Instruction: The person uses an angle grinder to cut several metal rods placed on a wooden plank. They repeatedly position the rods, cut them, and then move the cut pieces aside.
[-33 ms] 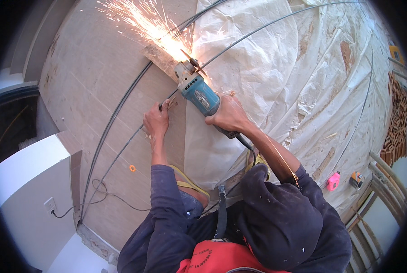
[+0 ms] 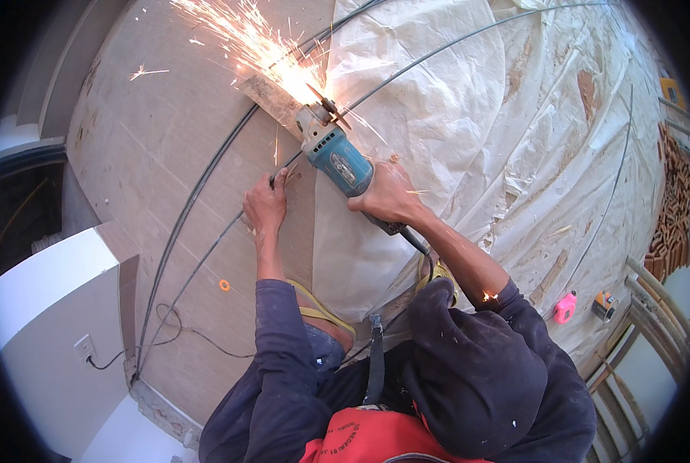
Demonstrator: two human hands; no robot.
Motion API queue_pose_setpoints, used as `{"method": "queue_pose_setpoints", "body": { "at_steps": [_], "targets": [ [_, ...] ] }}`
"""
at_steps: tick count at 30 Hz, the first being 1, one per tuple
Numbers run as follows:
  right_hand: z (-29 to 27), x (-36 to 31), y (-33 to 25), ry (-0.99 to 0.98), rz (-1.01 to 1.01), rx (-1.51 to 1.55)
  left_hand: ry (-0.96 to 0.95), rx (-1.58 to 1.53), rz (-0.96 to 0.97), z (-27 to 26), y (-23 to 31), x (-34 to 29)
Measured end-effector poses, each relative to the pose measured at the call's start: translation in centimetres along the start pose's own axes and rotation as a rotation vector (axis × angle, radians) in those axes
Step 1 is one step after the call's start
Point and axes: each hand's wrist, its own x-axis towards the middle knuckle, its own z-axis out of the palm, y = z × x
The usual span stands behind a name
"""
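My right hand (image 2: 389, 194) is wrapped round the rear of a teal angle grinder (image 2: 343, 162). The thin cutting disc (image 2: 330, 106) at its head meets a grey metal rod (image 2: 437, 52), and bright orange sparks (image 2: 244, 42) spray away to the far left. My left hand (image 2: 265, 204) is closed on the same rod, on the near-left side of the grinder. Beneath the grinder head lies a flat board (image 2: 271, 100). The exact contact between disc and rod is washed out by glare. A few sparks glow on my right forearm (image 2: 468, 270) near the sleeve.
More bent rods (image 2: 194, 193) curve across the tiled floor at left. White plastic sheeting (image 2: 437, 147) covers the right side. A pink tape measure (image 2: 565, 307), a small box (image 2: 604, 306) and wooden poles (image 2: 657, 309) lie at right. A power cord (image 2: 206, 339) trails near my feet.
The spray of sparks has shifted a little, with stray sparks at left and on my right forearm. Both hands, the grinder and the rod stay in place.
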Motion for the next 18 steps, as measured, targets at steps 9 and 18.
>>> {"method": "queue_pose_setpoints", "body": {
  "at_steps": [9,18],
  "targets": [
    [-0.3,0.0,-0.4,0.005,-0.007,-0.019,-0.023,0.003,-0.004,-0.3,0.3,0.0],
    [-0.1,0.4,-0.1,-0.026,0.013,-0.011,0.005,0.000,0.018,0.1,-0.2,0.1]
  ]
}}
